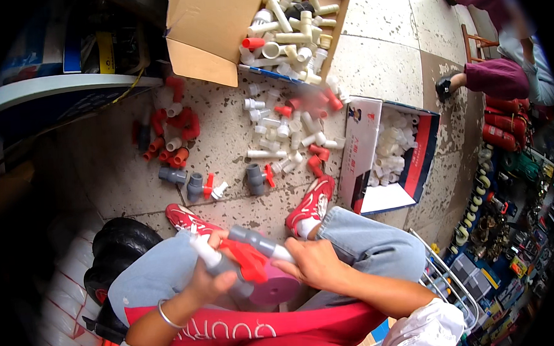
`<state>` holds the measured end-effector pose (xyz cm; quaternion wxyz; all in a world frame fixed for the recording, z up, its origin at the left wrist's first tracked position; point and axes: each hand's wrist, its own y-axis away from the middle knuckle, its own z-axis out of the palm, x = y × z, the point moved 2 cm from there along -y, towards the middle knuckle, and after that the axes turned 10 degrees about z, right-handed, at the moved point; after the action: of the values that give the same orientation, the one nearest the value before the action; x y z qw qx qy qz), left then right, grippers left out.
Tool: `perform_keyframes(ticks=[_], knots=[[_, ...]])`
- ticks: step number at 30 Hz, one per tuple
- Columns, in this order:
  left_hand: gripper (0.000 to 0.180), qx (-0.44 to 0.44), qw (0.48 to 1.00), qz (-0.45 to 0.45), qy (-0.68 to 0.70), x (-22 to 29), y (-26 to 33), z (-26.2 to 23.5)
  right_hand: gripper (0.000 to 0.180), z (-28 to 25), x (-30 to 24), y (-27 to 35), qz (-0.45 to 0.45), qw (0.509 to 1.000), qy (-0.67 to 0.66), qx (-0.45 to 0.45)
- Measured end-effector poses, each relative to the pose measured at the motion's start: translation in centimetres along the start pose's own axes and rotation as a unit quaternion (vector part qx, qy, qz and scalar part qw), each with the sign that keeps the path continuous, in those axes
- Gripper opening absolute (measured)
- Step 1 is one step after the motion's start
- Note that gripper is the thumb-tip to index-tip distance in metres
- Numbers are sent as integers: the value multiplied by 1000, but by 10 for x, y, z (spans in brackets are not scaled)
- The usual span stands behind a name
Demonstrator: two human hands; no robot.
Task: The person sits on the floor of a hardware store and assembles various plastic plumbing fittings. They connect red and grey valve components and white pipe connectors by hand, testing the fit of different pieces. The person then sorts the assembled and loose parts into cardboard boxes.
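Note:
My left hand [207, 280] is closed around a grey plastic ball valve [222, 265] with a red handle [249, 257]. A white pipe fitting [200, 244] sticks out of the valve's upper end, beside my thumb and fingers. In my right hand [317, 264] a grey pipe coupling [250, 239] with a white end [282, 254] is gripped at the white part. The coupling crosses just above the red handle; whether they touch I cannot tell. Both hands are over my lap.
On the floor ahead lie grey valves [195, 187], red-orange elbows [173, 155] and white fittings [281, 131]. Open cardboard boxes of fittings stand at the back [204, 47] and right [360, 158]. A pink round disc [275, 292] sits between my knees. Another person [496, 77] is at far right.

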<state>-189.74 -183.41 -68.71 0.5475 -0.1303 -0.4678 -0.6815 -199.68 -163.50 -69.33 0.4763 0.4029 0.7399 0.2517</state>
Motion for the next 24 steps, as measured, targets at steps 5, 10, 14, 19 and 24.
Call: perform_keyframes(ticks=[5, 10, 14, 19, 24], knots=[[60, -91, 985, 96, -110, 2, 25, -7, 45, 15, 7, 10, 59, 872, -393, -285], [75, -75, 979, 123, -142, 3, 48, 8, 41, 19, -15, 33, -118, 982, -68, 132], [35, -73, 957, 199, -197, -9, 75, 2, 41, 41, -15, 38, -127, 983, -67, 112], [60, -150, 914, 271, -261, 0, 99, 11, 46, 51, -7, 55, -57, 849, -430, -301], [40, -5, 949, 244, -198, -20, 89, -3, 44, 51, -14, 39, -244, 915, 96, 305]])
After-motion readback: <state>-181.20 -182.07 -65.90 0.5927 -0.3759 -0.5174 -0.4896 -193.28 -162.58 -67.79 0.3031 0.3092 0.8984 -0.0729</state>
